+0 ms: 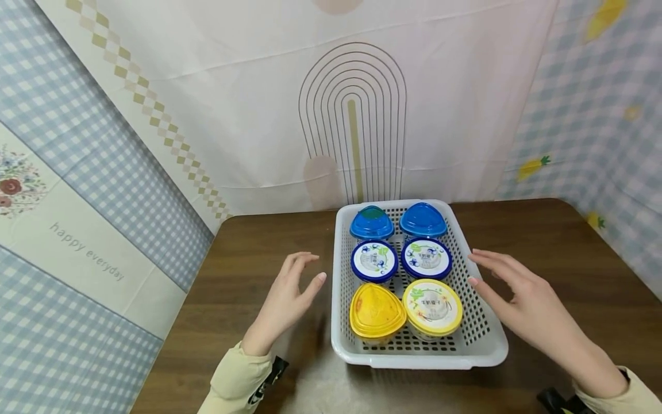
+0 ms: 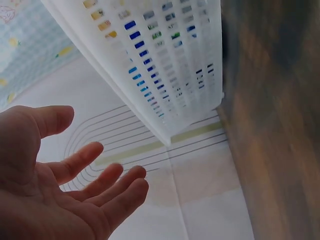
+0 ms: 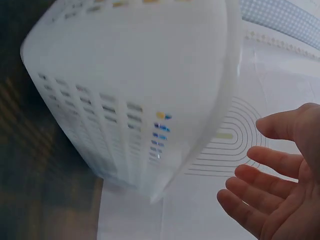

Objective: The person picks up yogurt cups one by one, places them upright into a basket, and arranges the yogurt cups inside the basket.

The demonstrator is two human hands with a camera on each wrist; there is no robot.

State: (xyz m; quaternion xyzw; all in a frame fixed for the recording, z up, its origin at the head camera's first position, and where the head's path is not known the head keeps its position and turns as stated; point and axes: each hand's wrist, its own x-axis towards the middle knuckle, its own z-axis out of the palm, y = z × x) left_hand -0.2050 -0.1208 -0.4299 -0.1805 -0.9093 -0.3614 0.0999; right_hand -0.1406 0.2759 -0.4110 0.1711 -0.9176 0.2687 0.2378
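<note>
A white perforated plastic basket (image 1: 420, 361) stands on the wooden table, holding several lidded tubs. At its back are two tubs with blue rounded-triangle lids (image 1: 423, 219). The middle pair has round white lids with dark blue rims (image 1: 426, 258). In front sit a yellow rounded-triangle lid (image 1: 377, 310) and a round yellow-rimmed lid (image 1: 433, 307). My left hand (image 1: 283, 302) hovers left of the basket, apart from it, fingers loosely bent around nothing. On the other side, my right hand (image 1: 530, 305) is close to the basket's right rim, holding nothing; the right wrist view shows a gap between them.
The brown wooden table (image 1: 243, 270) extends to both sides of the basket. Behind it hangs a pale cloth (image 1: 248, 115) with an arch pattern. Blue checked cloth (image 1: 93, 126) covers the left side, and similar cloth with yellow fruit prints (image 1: 579, 115) the right.
</note>
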